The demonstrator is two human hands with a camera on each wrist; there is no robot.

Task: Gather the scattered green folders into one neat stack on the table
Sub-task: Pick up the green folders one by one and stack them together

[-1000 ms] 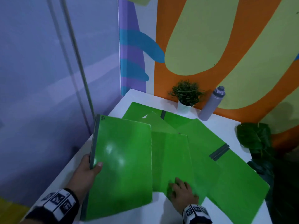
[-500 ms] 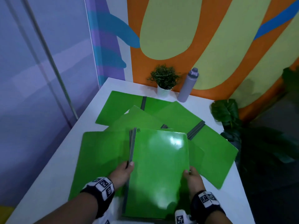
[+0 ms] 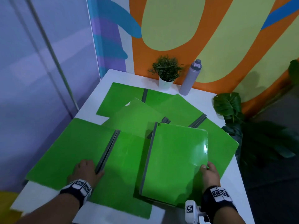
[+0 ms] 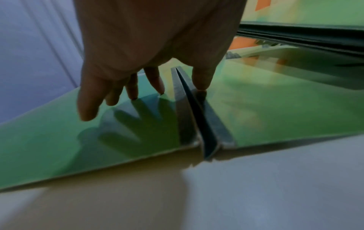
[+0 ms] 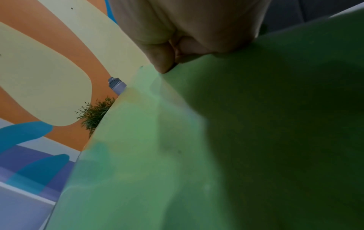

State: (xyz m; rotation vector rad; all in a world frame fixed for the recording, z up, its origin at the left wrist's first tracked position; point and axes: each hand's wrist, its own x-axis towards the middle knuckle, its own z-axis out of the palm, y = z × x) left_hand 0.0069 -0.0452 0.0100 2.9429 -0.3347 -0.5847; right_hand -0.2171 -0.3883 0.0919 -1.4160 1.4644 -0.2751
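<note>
While the right hand [image 3: 209, 174] pinches a closed folder [image 3: 174, 160], left hand [image 3: 85, 171] fingers [image 4: 157, 80] press an open folder [image 3: 77, 151].

potted plant [image 3: 166, 73], grey bottle [image 3: 190, 78], leafy plant [image 3: 227, 105]

You have a closed folder [image 3: 174, 160], glossy green with a grey spine on its left edge and a small "B" at the top corner, raised above the others at the near right. Left of it an open folder [image 3: 77, 152] lies flat, grey spine up the middle, its near edge over the table's front. Behind them three more green folders [image 3: 129, 97] lie open, overlapping at angles, toward the far side.
</note>
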